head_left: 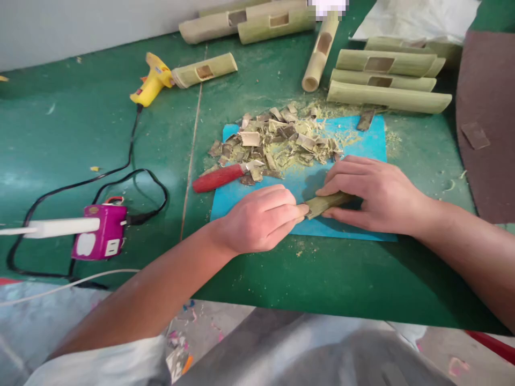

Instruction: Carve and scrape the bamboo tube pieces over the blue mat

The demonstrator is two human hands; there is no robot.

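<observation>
The left hand [261, 221] has its fingers curled closely, their tips pinched narrowly at the near-left end of a green bamboo piece [326, 203]. The right hand [372, 194] grips the same piece farther along, fingers on its far side, thumb on the near side. The piece, curved and smooth-surfaced, is held over a flat blue sheet [230, 202]. Beyond it lies a heap of curled brown-and-pale shavings [284, 136] with powdery debris. A red-handled knife [220, 178] rests at the heap's left edge, blade pointing right.
</observation>
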